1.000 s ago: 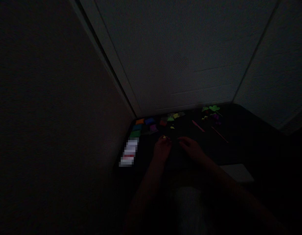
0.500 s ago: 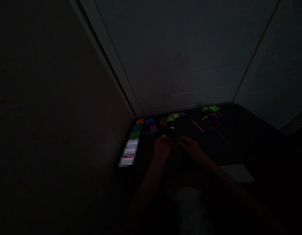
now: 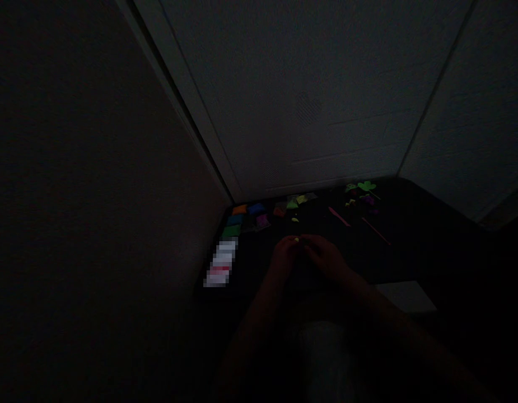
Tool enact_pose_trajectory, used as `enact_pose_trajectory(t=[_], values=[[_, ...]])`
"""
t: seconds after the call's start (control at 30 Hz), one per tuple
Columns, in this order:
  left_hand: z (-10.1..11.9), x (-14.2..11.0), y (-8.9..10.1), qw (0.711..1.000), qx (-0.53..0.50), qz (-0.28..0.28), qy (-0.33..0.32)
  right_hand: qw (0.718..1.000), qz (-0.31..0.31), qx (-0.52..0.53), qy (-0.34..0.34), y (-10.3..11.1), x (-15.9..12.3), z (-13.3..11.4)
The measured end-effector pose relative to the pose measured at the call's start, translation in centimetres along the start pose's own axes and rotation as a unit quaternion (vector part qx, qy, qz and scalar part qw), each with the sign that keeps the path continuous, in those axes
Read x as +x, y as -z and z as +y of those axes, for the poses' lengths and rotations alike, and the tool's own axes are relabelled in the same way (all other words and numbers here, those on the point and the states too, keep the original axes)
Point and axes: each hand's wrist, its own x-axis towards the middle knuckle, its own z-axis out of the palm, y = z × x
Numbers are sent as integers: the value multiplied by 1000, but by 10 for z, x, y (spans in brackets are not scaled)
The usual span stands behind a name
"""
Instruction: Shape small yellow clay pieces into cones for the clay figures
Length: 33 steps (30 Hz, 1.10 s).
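Note:
The scene is very dark. My left hand and my right hand meet over the front of the black table, fingertips together. Between them shows a small yellow lump of modelling clay, pinched by the fingers of both hands; part of it is hidden. Just beyond the hands lies a little yellow clay piece with a tiny crumb above it. To the right of my right hand rest a pink modelling knife and a thin pink stick tool.
Along the table's back left lie several coloured clay packets, among them an orange packet and a green packet. A blurred-out whitish item is at the left edge. Back right holds a green flower shape and purple pieces.
My left hand has moved right, bringing the yellow clay to my right hand. The hands were apart before; their fingertips now meet at the lump.

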Motion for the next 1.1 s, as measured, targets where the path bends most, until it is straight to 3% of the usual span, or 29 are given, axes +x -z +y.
enact_pose_trajectory(t=[0.37, 0.73, 1.1], values=[[-6, 0, 2, 991, 123, -46, -9, 999, -6, -8, 32, 0, 0, 2], [-9, 0, 4, 989, 136, -61, -17, 999, -26, -10, 39, 4, -2, -7], [-7, -1, 2, 988, 143, -51, -21, 1000, -3, -17, -5, 3, -1, -8]])
